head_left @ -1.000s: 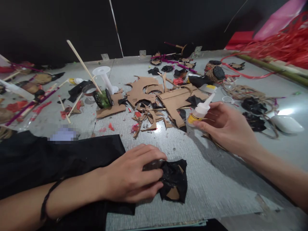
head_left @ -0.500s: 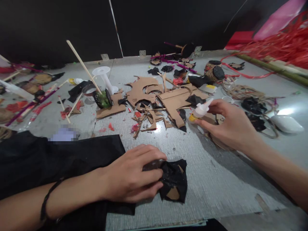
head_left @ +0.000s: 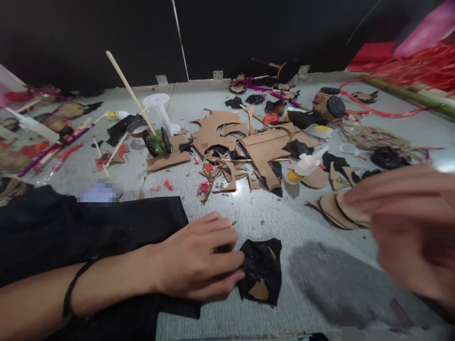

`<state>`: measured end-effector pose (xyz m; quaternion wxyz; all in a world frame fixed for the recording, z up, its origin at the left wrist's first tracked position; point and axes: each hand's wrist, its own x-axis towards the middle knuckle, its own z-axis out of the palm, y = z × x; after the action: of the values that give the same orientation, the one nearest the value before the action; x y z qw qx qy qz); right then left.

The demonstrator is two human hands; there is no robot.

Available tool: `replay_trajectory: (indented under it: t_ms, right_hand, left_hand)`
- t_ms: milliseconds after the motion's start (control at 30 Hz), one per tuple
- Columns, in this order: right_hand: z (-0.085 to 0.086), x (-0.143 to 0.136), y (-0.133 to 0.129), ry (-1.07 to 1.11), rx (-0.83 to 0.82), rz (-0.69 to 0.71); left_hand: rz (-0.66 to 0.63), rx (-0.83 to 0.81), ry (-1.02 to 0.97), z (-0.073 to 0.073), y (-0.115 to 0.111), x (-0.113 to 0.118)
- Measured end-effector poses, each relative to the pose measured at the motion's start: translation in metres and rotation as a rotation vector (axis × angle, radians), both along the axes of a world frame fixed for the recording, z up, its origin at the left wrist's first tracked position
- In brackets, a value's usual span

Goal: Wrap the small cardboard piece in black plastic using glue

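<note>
My left hand (head_left: 202,258) lies on the table with curled fingers, their tips at the left edge of a small cardboard piece wrapped in black plastic (head_left: 261,267). Bare cardboard shows through two gaps in that wrap. At the right, my right hand (head_left: 408,227) is smeared by motion; its fingers overlap a few round cardboard discs (head_left: 336,210), and I cannot tell whether it grips one. A glue bottle (head_left: 304,166) with a white nozzle and yellow label stands upright beyond the discs. Under my left forearm spreads a black plastic sheet (head_left: 142,222).
Cut cardboard scraps (head_left: 265,151) cover the middle of the table. A white spool (head_left: 159,113) and a green reel with a stick (head_left: 156,143) stand to the left. Twine (head_left: 369,135), a bamboo pole (head_left: 405,97) and red plastic strips (head_left: 423,61) lie at the right.
My right hand has let go of the glue bottle, which now stands on the table, and has moved nearer and right over the discs. The left fingers have curled in slightly.
</note>
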<state>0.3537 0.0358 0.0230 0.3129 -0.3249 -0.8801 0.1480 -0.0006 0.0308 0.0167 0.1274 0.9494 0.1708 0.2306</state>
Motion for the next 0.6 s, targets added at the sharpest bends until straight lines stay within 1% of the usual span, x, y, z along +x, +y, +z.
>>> replay_trajectory:
  t_ms: [67, 200, 300, 600]
  right_hand:
    - [-0.001, -0.017, -0.002, -0.017, -0.001, 0.1]
    - [0.003, -0.051, 0.01, -0.061, 0.012, 0.286]
    - [0.005, -0.06, 0.014, -0.103, 0.007, 0.316]
    - [0.003, -0.061, 0.01, -0.138, -0.022, 0.342]
  left_hand:
    - [0.007, 0.019, 0.012, 0.0, 0.0, 0.0]
    - [0.004, 0.028, 0.01, -0.002, 0.0, -0.001]
    - [-0.001, 0.04, 0.004, -0.003, 0.0, -0.001]
    - [0.001, 0.032, 0.029, -0.002, 0.0, -0.001]
